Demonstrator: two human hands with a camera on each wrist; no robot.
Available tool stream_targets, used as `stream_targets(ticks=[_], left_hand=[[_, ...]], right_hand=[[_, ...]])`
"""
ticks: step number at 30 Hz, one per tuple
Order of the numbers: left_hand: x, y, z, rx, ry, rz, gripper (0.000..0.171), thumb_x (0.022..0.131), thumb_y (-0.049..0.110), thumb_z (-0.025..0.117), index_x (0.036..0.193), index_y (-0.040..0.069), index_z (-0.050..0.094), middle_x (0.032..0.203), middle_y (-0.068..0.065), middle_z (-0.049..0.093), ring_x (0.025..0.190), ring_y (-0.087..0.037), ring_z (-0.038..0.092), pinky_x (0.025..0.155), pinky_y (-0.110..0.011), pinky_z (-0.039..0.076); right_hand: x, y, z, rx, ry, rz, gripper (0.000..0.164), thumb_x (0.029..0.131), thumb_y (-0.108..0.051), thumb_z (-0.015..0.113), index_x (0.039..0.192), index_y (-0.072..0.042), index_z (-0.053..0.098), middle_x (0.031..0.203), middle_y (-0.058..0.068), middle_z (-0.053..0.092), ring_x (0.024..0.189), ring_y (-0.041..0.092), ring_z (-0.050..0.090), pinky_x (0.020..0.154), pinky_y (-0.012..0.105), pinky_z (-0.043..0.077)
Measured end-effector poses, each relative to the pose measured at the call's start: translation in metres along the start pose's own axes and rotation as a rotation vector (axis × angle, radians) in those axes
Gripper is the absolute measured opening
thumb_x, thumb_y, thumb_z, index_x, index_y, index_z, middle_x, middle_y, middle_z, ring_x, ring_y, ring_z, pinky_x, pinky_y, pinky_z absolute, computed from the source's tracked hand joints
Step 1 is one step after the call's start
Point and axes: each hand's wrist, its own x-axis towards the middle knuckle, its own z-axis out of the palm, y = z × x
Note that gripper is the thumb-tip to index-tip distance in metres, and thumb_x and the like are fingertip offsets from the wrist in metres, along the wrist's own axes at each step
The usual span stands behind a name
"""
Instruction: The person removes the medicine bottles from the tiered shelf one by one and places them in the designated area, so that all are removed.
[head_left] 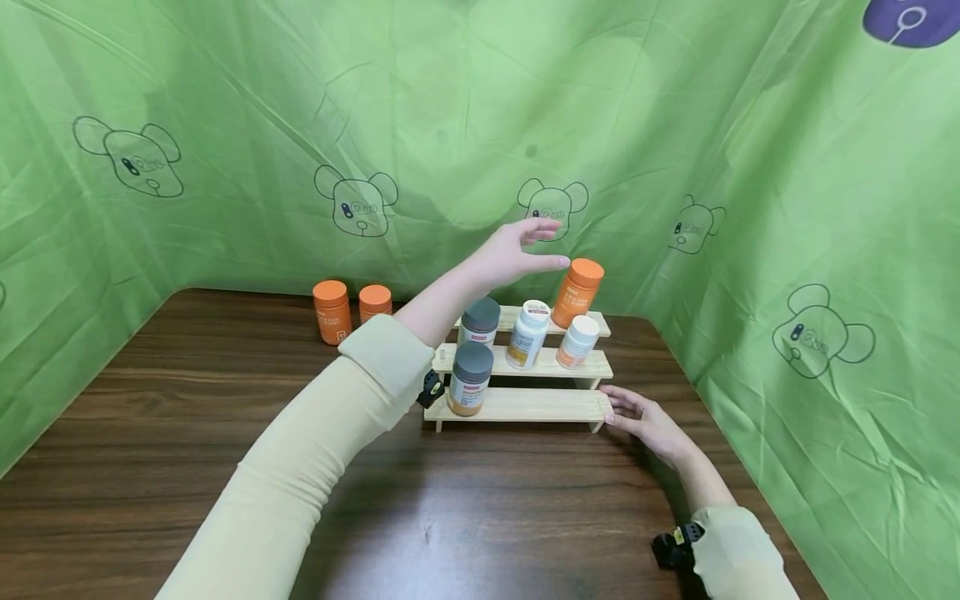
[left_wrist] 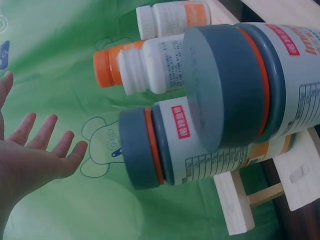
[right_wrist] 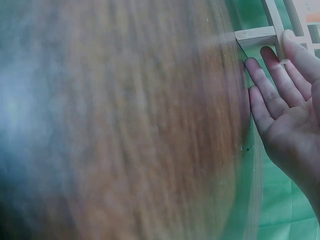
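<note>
Bottles (head_left: 528,335) on tiered wooden rack (head_left: 551,405)

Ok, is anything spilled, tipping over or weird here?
Nothing spilled, broken or tipped over stands out. The top orange bottle on the wooden shelf seems to lean in the head view, but the small white bottle slants much the same way, so it's probably the camera's angle. Two other orange bottles stand on the table.
</note>
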Motion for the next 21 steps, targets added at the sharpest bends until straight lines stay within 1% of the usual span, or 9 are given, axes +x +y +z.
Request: stream_targets(ticks=[6, 12, 17, 21], left_hand=[[0.010, -0.008, 0.011, 0.054, -0.012, 0.029, 0.067, 0.082, 0.038, 0.073, 0.140, 0.023, 0.044, 0.144, 0.000, 0.045, 0.135, -0.021, 0.036, 0.110, -0.042, 0.031], [0.018, -0.014, 0.021, 0.119, -0.008, 0.041, 0.066, 0.084, 0.037, 0.071, 0.141, 0.019, 0.043, 0.143, 0.000, 0.046, 0.135, -0.021, 0.036, 0.112, -0.039, 0.029], [0.027, -0.022, 0.029, 0.124, -0.019, 0.048, 0.066, 0.084, 0.035, 0.072, 0.140, 0.017, 0.044, 0.143, -0.002, 0.045, 0.136, -0.019, 0.036, 0.112, -0.036, 0.030], [0.031, -0.029, 0.034, 0.130, -0.026, 0.039, 0.064, 0.084, 0.033, 0.072, 0.140, 0.017, 0.044, 0.143, -0.001, 0.045, 0.136, -0.017, 0.035, 0.112, -0.035, 0.029]], right_hand=[[0.000, -0.001, -0.002, 0.007, -0.010, -0.012, 0.058, 0.090, -0.012, 0.065, 0.140, 0.002, 0.039, 0.130, 0.029, 0.049, 0.106, 0.003, 0.055, 0.085, 0.018, 0.048], [0.001, 0.000, -0.001, 0.010, -0.012, -0.019, 0.057, 0.090, -0.011, 0.064, 0.139, 0.002, 0.039, 0.129, 0.029, 0.050, 0.106, 0.004, 0.055, 0.085, 0.018, 0.048], [0.001, 0.001, -0.001, 0.005, -0.012, -0.015, 0.056, 0.090, -0.011, 0.064, 0.139, 0.001, 0.040, 0.129, 0.029, 0.050, 0.106, 0.004, 0.055, 0.085, 0.018, 0.048], [0.001, 0.000, 0.001, 0.002, -0.010, -0.009, 0.056, 0.090, -0.012, 0.064, 0.139, 0.000, 0.040, 0.130, 0.028, 0.050, 0.106, 0.004, 0.055, 0.085, 0.018, 0.048]])
